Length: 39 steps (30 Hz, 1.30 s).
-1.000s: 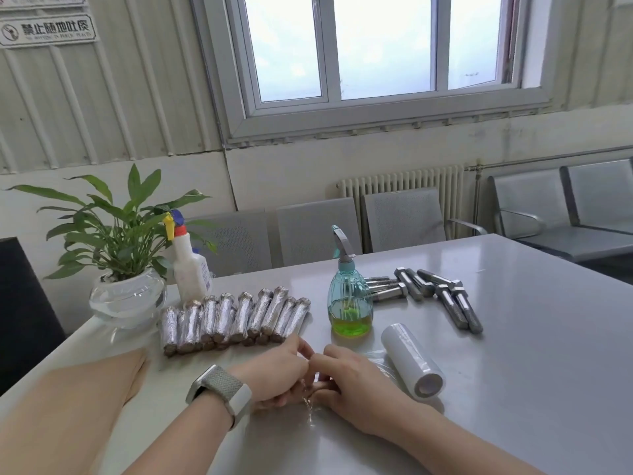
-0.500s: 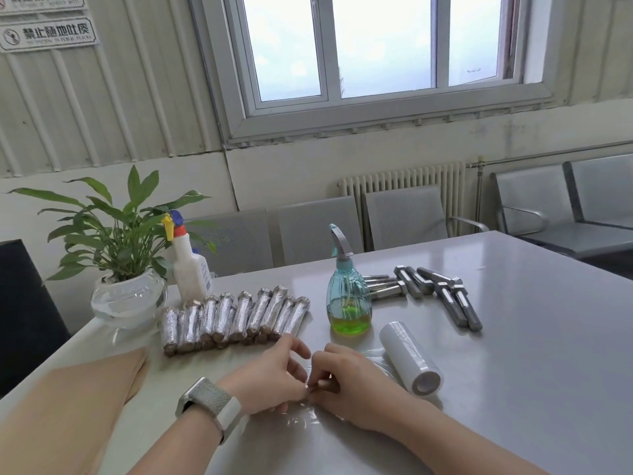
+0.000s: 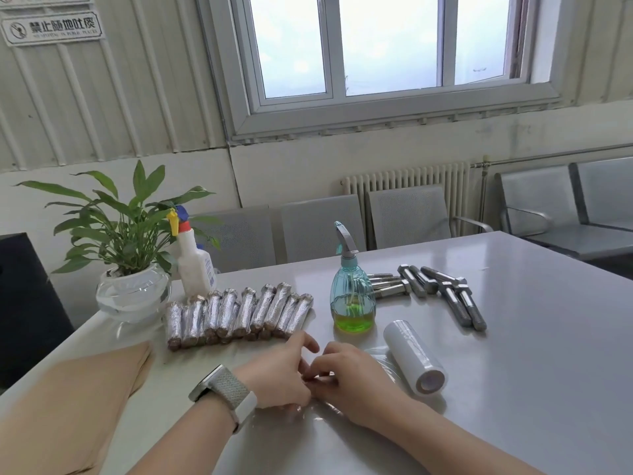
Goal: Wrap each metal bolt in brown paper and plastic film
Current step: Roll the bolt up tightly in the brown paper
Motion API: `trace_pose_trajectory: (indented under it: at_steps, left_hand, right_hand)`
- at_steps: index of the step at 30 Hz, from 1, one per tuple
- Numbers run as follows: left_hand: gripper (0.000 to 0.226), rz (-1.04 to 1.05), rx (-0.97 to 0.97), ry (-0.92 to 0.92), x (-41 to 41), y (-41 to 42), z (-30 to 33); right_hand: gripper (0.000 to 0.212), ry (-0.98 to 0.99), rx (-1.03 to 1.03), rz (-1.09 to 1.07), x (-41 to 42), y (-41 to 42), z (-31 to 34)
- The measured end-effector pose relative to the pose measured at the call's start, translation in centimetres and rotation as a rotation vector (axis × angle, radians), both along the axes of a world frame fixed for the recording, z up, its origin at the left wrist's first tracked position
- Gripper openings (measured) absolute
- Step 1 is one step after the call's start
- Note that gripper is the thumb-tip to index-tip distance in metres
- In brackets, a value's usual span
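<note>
At the near edge of the grey tabletop the left hand and the right hand meet, fingers curled inward and touching over a sheet of clear plastic film that lies flat beneath them; whatever they pinch between the fingertips is hidden, though a bit of film shows there. A watch sits on the left wrist. Brown paper lies to the left. Just right of the hands rests the film roll. Farther back, a row of wrapped bolts lies side by side, a green spray bottle stands upright, and bare metal bolts lie beyond it. At the far left stand a potted plant and a white spray bottle.
</note>
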<state>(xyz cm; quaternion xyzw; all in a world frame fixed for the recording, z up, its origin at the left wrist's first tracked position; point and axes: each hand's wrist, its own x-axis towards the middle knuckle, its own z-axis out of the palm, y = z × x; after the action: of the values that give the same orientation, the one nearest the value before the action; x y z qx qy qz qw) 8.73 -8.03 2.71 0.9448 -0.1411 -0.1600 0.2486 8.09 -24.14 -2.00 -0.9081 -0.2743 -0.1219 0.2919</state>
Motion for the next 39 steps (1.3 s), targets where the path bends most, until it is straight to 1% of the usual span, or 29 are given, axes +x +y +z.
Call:
trace_pose_trajectory:
  at_steps: [2, 4, 5, 6, 8, 10, 11, 13, 15, 16, 19, 21, 26, 27, 28, 30, 33, 36, 37, 39]
  left_hand:
    - [0.049, 0.108, -0.239, 0.059, -0.3, 0.3, 0.0]
    - [0.037, 0.319, -0.544, 0.094, -0.8, 0.9, -0.1]
    - [0.03, 0.413, -0.645, 0.059, -1.0, 1.5, -0.1]
    - [0.023, 0.479, -0.688, -0.012, -1.1, 2.3, -0.2]
    - [0.014, 0.532, -0.648, -0.175, -1.5, 4.5, -0.5]
    - [0.01, 0.505, -0.493, -0.274, -2.0, 6.9, -0.8]
    - [0.009, 0.473, -0.413, -0.277, -2.3, 7.9, -1.0]
    - [0.006, 0.398, -0.324, -0.199, -3.0, 9.4, -1.3]
    - [0.013, 0.34, -0.317, -0.103, -3.5, 9.9, -1.5]
    - [0.014, 0.319, -0.328, -0.085, -3.7, 9.8, -1.7]
    - [0.012, 0.311, -0.391, -0.14, -3.8, 8.9, -2.4]
    - [0.015, 0.305, -0.403, -0.189, -3.9, 8.2, -2.7]
    - [0.015, 0.305, -0.283, -0.286, -3.9, 8.0, -3.3]
    - [0.014, 0.303, -0.296, -0.275, -3.8, 7.9, -3.3]
    - [0.014, 0.301, -0.353, -0.253, -3.7, 7.8, -3.2]
    - [0.016, 0.319, -0.527, -0.216, -3.5, 7.1, -2.8]
    - [0.023, 0.332, -0.699, -0.277, -3.0, 5.6, -1.6]
    - [0.032, 0.286, -0.808, -0.315, -2.1, 3.6, -0.6]
    - [0.03, 0.278, -0.835, -0.32, -1.7, 2.8, -0.6]
    - [0.018, 0.239, -0.889, -0.334, -1.1, 0.8, -0.9]
  right_hand:
    - [0.023, 0.024, 0.018, 0.004, 0.1, -0.1, 0.0]
    - [0.026, 0.035, 0.026, 0.007, 0.2, -0.1, 0.0]
    - [0.027, 0.036, 0.031, 0.006, 0.3, -0.1, 0.0]
    - [0.027, 0.038, 0.037, 0.004, 0.4, -0.1, 0.0]
    - [0.028, 0.045, 0.053, 0.002, 0.4, 0.0, -0.1]
    - [0.027, 0.043, 0.065, 0.001, 0.5, 0.0, -0.1]
    - [0.027, 0.043, 0.071, 0.002, 0.5, 0.0, -0.2]
    - [0.026, 0.047, 0.084, 0.008, 0.5, 0.1, -0.2]
    - [0.026, 0.047, 0.091, 0.018, 0.5, 0.1, -0.2]
    - [0.025, 0.049, 0.093, 0.022, 0.5, 0.1, -0.2]
    - [0.025, 0.054, 0.093, 0.03, 0.5, 0.2, -0.1]
    - [0.025, 0.058, 0.095, 0.028, 0.5, 0.2, -0.2]
    - [0.027, 0.06, 0.093, 0.014, 0.3, 0.2, 0.0]
    - [0.026, 0.059, 0.097, 0.009, 0.2, 0.2, 0.0]
    - [0.025, 0.062, 0.108, 0.0, 0.2, 0.2, 0.0]
    - [0.021, 0.074, 0.139, -0.027, 0.1, -0.1, 0.1]
    - [0.015, 0.071, 0.142, -0.073, -0.2, -0.6, 0.3]
    - [0.013, 0.066, 0.118, -0.104, -0.6, -1.1, 0.6]
    - [0.011, 0.061, 0.107, -0.114, -0.7, -1.2, 0.7]
    - [0.009, 0.063, 0.086, -0.123, -0.7, -1.5, 0.7]
